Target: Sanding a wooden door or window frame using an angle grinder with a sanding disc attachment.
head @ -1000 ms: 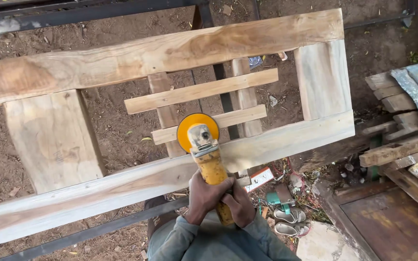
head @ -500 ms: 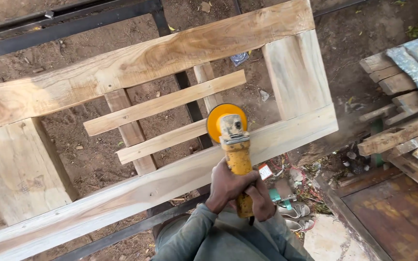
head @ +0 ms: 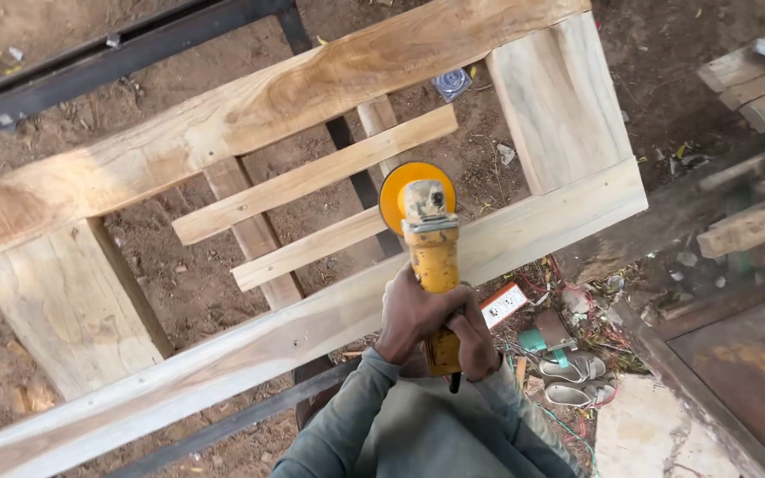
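I hold a yellow angle grinder (head: pixel 428 243) with both hands. My left hand (head: pixel 418 312) wraps the body near its middle, and my right hand (head: pixel 475 341) grips the rear handle. Its round yellow disc guard (head: pixel 397 188) hovers over the near long rail (head: pixel 312 323) of a pale wooden frame, beside two thin slats (head: pixel 312 177). A wide far rail (head: pixel 250 111) and two broad end boards (head: pixel 560 97) complete the frame. My grey-green sleeves fill the bottom of the view.
The frame rests on black metal bars (head: pixel 117 53) above a dirt floor. A white power strip (head: pixel 504 305), sandals (head: pixel 573 376) and wires lie by my feet. Stacked timber (head: pixel 754 97) sits at the right, with a rusty metal sheet (head: pixel 745 372) below it.
The view has shifted, so the frame and grinder sit further right and higher in the picture. The grinder has slid rightward along the near rail; both hands keep the same grip.
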